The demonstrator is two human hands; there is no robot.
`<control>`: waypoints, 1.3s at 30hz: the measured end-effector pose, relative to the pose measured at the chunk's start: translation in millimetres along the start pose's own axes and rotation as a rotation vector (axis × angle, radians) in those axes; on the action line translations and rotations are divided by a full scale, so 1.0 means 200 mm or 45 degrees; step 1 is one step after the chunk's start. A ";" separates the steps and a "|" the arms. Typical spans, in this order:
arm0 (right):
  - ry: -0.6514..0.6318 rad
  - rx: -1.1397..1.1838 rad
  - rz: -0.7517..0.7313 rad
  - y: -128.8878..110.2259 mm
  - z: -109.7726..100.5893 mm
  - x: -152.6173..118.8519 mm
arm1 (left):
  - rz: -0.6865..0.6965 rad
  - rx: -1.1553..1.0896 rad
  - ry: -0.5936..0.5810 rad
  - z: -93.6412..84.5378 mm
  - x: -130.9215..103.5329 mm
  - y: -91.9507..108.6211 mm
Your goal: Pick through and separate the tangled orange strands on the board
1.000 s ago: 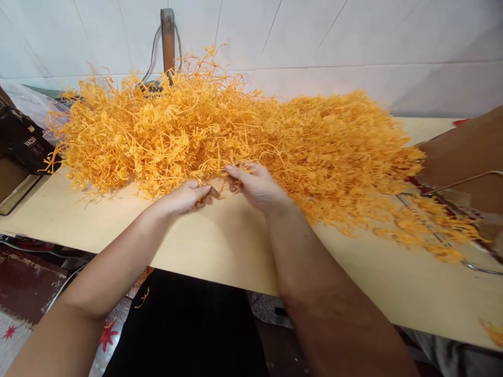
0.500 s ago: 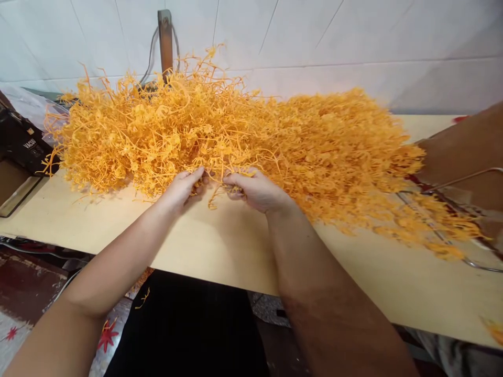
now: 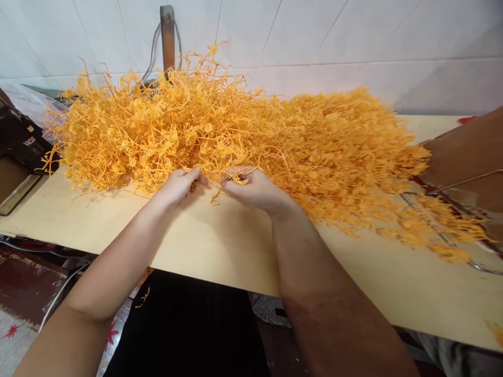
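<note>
My left hand (image 3: 175, 187) and right hand (image 3: 257, 189) pinch strands at the orange pile's (image 3: 236, 136) near edge (fingers closed on them) — bare table (image 3: 220, 246) lies open toward me.

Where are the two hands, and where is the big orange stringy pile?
left hand (image 3: 177, 186), head view, on its back near the knuckles.
right hand (image 3: 257, 189), head view, on its back.
orange stringy pile (image 3: 243, 136), head view, on the middle of the heap.

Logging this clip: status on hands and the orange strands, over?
Left hand and right hand both pinching strands at near edge of orange heap. Heap sprawls across table. Wire rack at right, clear of hands.
</note>
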State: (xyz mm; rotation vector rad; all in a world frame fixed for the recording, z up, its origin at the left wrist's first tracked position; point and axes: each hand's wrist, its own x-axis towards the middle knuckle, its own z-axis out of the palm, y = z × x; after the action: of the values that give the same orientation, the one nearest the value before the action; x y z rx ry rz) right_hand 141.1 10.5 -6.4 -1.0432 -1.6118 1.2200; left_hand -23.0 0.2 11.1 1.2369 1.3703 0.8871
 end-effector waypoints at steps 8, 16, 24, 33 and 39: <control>-0.165 -0.360 -0.184 0.00 0.04 0.00 | -0.142 -0.005 0.041 0.04 0.08 -0.02; 0.014 -0.192 -0.117 0.01 0.04 0.01 | -0.033 0.041 -0.037 0.03 0.10 -0.05; 0.327 0.550 0.292 0.00 0.06 0.04 | 0.346 0.189 -0.402 0.02 0.03 -0.06; 0.333 0.657 0.330 -0.03 0.11 0.04 | 0.334 0.397 -0.512 0.04 0.00 -0.04; 0.461 0.686 0.380 -0.01 0.17 0.08 | 0.398 0.430 -0.512 0.04 0.01 -0.06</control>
State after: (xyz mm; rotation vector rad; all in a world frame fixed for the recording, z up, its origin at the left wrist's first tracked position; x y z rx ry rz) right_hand 103.0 15.9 -7.3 -1.0893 -0.8034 1.4534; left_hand -17.6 -1.2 -2.9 1.8154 1.0418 0.5785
